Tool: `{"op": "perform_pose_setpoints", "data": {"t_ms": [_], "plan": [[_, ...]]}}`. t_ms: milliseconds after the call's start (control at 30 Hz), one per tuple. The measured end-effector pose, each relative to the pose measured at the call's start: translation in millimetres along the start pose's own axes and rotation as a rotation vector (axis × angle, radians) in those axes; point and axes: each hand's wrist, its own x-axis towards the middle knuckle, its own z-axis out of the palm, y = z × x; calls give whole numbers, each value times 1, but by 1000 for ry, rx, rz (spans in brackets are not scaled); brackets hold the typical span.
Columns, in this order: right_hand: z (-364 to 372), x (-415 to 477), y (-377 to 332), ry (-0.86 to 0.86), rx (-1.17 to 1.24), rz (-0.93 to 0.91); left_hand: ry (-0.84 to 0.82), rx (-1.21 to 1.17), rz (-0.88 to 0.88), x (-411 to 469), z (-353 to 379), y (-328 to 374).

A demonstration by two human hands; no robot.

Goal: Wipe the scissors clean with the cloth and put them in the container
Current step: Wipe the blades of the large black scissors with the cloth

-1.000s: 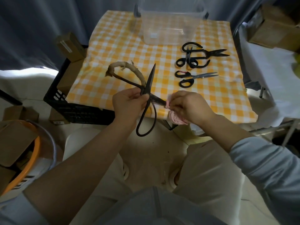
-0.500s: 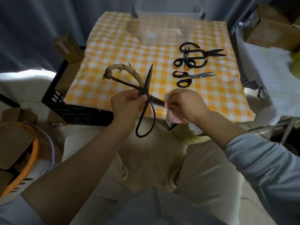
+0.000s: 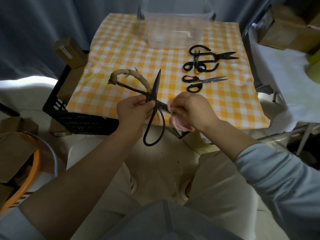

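Over the near edge of the table [image 3: 121, 49], your left hand [image 3: 133, 110] gripped the open scissors [image 3: 155, 94] at the pivot while your right hand [image 3: 192, 110] pinched the pink cloth [image 3: 180, 124] around one blade. Across the last second both grips held and the cloth shifted only slightly along that blade, so wiping was probably unfinished. The scissors were dark metal: the free blade pointed away from you, one loop was wrapped in tan binding, the other bare. The container [image 3: 174, 32] stood well apart at the far edge.
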Motion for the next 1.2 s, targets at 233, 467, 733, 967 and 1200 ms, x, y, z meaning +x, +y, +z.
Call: {"op": "perform_pose_setpoints", "data": {"t_ms": [233, 467, 733, 967, 1200], "plan": [[6, -8, 6, -73, -98, -49, -3, -2, -41, 0, 0, -4], [2, 7, -12, 73, -10, -21, -35, 15, -5, 1, 3, -1], [0, -18, 19, -93, -132, -59, -19, 9, -9, 3, 2, -3], [9, 2, -13, 49, -12, -79, -27, 36, -4, 3, -1, -2], [0, -6, 24, -142, -300, 95, -27, -4, -5, 5, -8, -1]]}}
